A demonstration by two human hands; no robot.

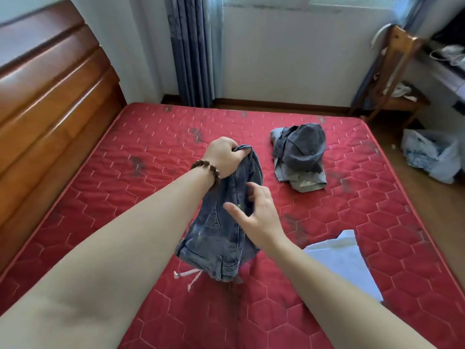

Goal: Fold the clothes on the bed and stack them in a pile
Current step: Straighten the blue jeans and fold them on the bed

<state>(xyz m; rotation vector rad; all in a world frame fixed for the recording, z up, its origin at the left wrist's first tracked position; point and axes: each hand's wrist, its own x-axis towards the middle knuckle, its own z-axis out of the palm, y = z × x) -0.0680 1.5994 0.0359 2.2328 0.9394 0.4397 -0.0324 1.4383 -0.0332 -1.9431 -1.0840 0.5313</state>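
Denim shorts (221, 230): faded blue, frayed hem, white drawstring dangling; hang mid-bed above the mattress.
Left hand (224, 156): fist bunched round the shorts' top edge.
Right hand (256, 215): fingers spread loose, just beside the denim, holding nothing.
Mattress (120, 172): red, hexagon-quilted.
Grey garment (299, 157): crumpled, far right.
White cloth (344, 258): flat, near right.
Writing: none legible.

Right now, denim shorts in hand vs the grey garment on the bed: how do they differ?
The denim shorts hang in the air, gripped by the left hand; the grey garment lies untouched on the mattress. The shorts are blue, the garment grey. Both are unfolded.
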